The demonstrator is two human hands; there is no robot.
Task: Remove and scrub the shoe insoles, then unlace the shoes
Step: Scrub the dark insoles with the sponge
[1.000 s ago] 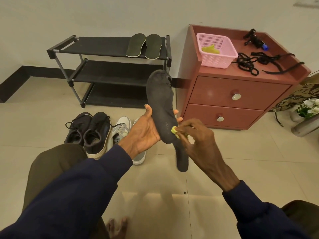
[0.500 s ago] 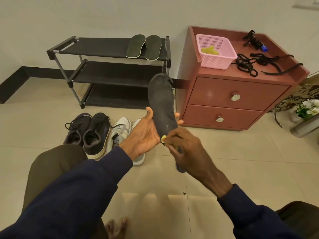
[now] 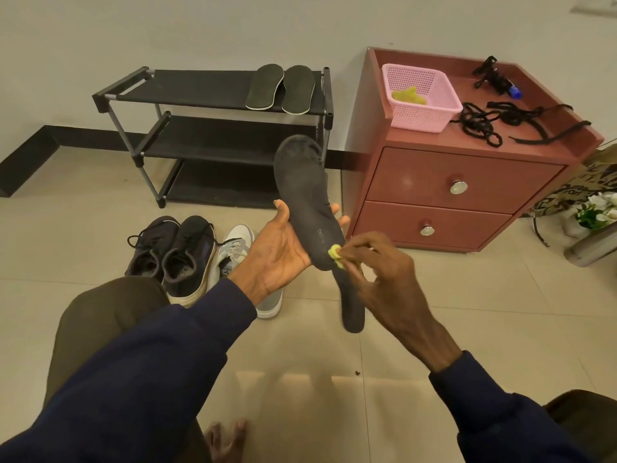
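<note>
The left hand holds the insole — right hand pinches a yellow pad against it.

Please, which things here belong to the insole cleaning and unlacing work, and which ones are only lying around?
For the job: dark insole, held by the left hand; yellow scrubber, pinched by the right hand; two insoles on the shoe rack; black shoes; white shoes.

Lying about: red cabinet; flowers; black gadget with blue tip.
</note>
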